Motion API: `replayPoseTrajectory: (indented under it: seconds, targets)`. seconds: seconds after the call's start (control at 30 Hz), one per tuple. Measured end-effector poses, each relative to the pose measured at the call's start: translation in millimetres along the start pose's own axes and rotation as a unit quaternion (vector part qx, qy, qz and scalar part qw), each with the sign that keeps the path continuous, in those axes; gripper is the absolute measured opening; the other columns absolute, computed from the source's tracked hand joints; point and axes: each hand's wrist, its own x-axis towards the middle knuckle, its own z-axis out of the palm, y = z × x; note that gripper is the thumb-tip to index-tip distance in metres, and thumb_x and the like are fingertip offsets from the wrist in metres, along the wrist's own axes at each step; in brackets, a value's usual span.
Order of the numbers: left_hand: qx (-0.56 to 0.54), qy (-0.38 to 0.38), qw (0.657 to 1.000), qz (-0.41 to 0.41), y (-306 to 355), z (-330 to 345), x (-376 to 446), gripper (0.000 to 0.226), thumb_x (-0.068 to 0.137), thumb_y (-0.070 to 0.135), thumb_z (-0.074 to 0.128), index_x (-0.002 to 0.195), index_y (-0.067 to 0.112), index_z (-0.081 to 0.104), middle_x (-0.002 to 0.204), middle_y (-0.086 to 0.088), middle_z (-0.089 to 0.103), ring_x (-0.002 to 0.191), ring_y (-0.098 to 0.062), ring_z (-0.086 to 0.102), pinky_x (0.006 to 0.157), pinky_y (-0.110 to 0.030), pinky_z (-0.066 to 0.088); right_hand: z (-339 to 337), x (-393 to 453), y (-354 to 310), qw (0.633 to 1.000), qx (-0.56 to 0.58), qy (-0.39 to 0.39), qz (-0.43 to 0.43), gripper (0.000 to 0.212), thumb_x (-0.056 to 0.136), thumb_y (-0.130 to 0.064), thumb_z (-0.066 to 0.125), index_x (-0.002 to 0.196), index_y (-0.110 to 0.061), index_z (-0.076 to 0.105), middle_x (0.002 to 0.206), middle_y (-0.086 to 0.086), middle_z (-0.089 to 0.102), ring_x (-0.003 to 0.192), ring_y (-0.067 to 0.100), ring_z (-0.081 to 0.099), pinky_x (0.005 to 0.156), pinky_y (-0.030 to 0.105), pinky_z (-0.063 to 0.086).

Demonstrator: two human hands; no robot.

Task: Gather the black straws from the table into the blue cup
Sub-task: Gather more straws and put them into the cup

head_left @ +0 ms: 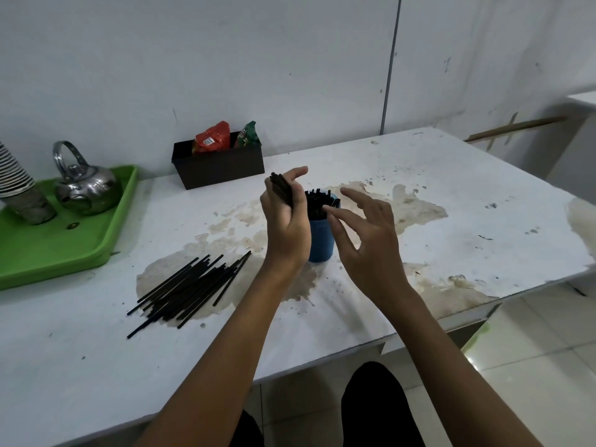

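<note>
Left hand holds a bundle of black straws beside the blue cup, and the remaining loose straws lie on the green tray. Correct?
Not quite. In the head view the loose straws lie on the table, not the green tray. The left hand does hold a bundle beside the blue cup.

Black straws lie left of the blue cup on a white, brown-stained table; farther left, a green tray bears a silver kettle.
</note>
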Motion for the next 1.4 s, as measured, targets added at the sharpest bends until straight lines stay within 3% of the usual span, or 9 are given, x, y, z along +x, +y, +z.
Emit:
replayPoseTrajectory:
  seconds: [0.1,0.2,0.43,0.57,0.67,0.9,1.1,1.23,1.4]
  targets:
    - [0.055,0.015,0.998,-0.012,-3,0,-2,0.035,0.103,0.034,0.044,0.132,0.014,0.050,0.129,-0.005,0.048,0.129,-0.002,0.028,0.101,-0.006,0.033,1,-2,0,1.000,0.004,-0.010,0.000,0.027,0.097,-0.023,0.056,0.122,-0.022,0.067,0.135,-0.006,0.056,0.121,0.017,0.045,0.100,0.010,0.029]
    - [0.020,0.006,0.999,-0.028,-4,-7,-1,0.046,0.095,0.037,0.054,0.134,0.015,0.045,0.122,-0.006,0.059,0.133,-0.033,0.039,0.109,-0.031,0.041,2,-3,-2,1.000,0.007,-0.005,0.001,0.027,0.097,-0.020,0.056,0.123,-0.019,0.066,0.133,-0.008,0.059,0.119,0.016,0.049,0.098,0.015,0.036]
    - [0.087,-0.031,0.995,-0.040,10,-25,1,0.049,0.085,0.063,0.048,0.131,0.048,0.055,0.148,0.024,0.037,0.135,-0.002,0.022,0.090,0.005,0.019,-1,-4,-7,0.999,0.050,0.002,0.017,0.037,0.098,-0.010,0.049,0.134,-0.012,0.055,0.138,-0.003,0.055,0.131,0.013,0.044,0.109,0.013,0.028]
    - [0.065,-0.047,0.997,-0.020,11,-26,7,0.044,0.105,0.041,0.026,0.142,0.036,0.049,0.153,0.015,0.040,0.141,0.003,0.024,0.110,-0.015,0.013,-1,-5,-14,0.998,0.061,-0.012,0.002,0.042,0.098,-0.012,0.043,0.140,-0.012,0.050,0.145,-0.002,0.049,0.141,0.013,0.034,0.117,0.028,0.028]
    - [0.106,-0.066,0.991,-0.053,9,-24,10,0.036,0.104,0.031,0.043,0.132,0.049,0.055,0.156,0.014,0.036,0.130,0.002,0.026,0.102,-0.016,0.018,0,-5,-16,0.997,0.017,-0.070,-0.022,0.043,0.100,-0.018,0.037,0.142,-0.015,0.048,0.149,-0.004,0.045,0.144,0.011,0.027,0.118,0.044,0.027]
    - [0.132,-0.101,0.986,-0.032,11,-27,18,0.043,0.102,0.047,0.030,0.136,0.042,0.055,0.159,0.015,0.031,0.147,-0.012,0.018,0.122,-0.040,0.017,1,-8,-13,0.992,-0.048,-0.099,-0.055,0.043,0.101,-0.016,0.041,0.143,-0.011,0.045,0.152,0.001,0.041,0.144,0.010,0.029,0.122,0.036,0.016]
    - [0.139,-0.189,0.971,-0.050,23,-38,25,0.040,0.106,0.043,0.035,0.142,0.039,0.051,0.163,0.009,0.023,0.136,0.011,0.019,0.105,-0.001,0.011,-7,-7,-18,0.994,-0.035,-0.094,-0.051,0.043,0.100,-0.014,0.044,0.143,-0.009,0.046,0.150,0.003,0.043,0.145,0.012,0.028,0.122,0.035,0.013]
    - [0.110,-0.127,0.985,-0.044,27,-64,28,0.042,0.101,0.039,0.049,0.143,0.041,0.047,0.155,0.014,0.038,0.145,-0.004,0.027,0.120,-0.036,0.025,-12,-11,-30,0.997,0.007,-0.038,-0.073,0.038,0.096,-0.009,0.050,0.133,-0.004,0.055,0.141,0.007,0.054,0.138,0.018,0.041,0.119,0.038,0.025]
    - [0.260,-0.114,0.959,-0.028,9,-106,2,0.040,0.095,0.032,0.059,0.134,0.037,0.058,0.144,0.013,0.052,0.137,-0.014,0.041,0.113,-0.044,0.037,5,-27,-57,0.991,0.055,-0.057,-0.105,0.026,0.091,-0.006,0.059,0.117,-0.003,0.065,0.116,0.009,0.066,0.115,0.019,0.056,0.101,0.020,0.042]
